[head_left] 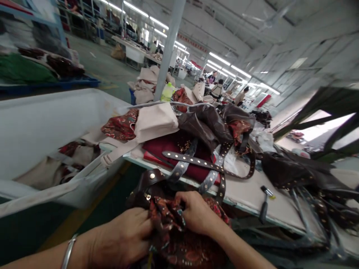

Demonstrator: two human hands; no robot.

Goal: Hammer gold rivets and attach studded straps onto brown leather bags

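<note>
Close to my body, below the table's near edge, is a dark brown leather bag [137, 192] with its red patterned lining [193, 248] pulled outward. My left hand [120, 237] is closed on the lining's left side, its fingertips partly hidden in the folds. At the upper right of the bunched cloth, my right hand [195, 211] pinches the same lining between thumb and fingers. A studded brown strap [196, 161] trails over the table just beyond the bag. The bag's lower part falls outside the view.
Dark leather bags [207, 123] and a beige bag [157, 121] are heaped on the table [249, 190]. A hammer [264, 205] lies toward the right, near more studded dark leather [297, 172]. Left stands a large white bin [50, 112] holding beige pieces. A pole [169, 48] rises behind.
</note>
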